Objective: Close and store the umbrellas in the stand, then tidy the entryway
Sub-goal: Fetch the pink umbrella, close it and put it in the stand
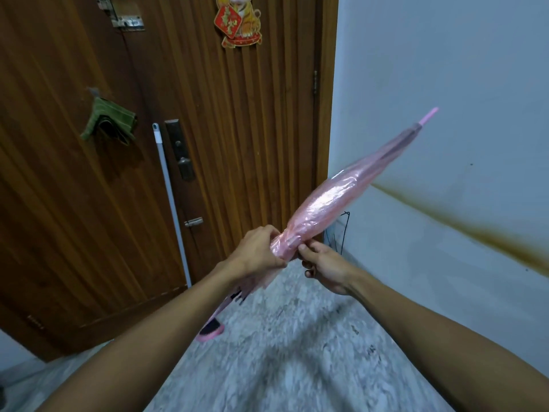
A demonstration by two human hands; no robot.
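Note:
A closed pink see-through umbrella (335,200) slants across the middle of the head view, its pink tip up and to the right, its curved pink handle low at the left. My left hand (258,251) grips the bunched lower end of the canopy. My right hand (325,264) pinches the same bunched part from the right with thumb and fingertips. A black wire umbrella stand (341,233) peeks out behind the umbrella in the corner by the wall, mostly hidden.
A brown wooden door (104,203) fills the left side, with a grey mop pole (172,203) leaning on it and a green cloth (110,120) hanging from a hook. A white wall (445,114) with a brown stain stands at the right. Speckled grey floor (282,352) lies below.

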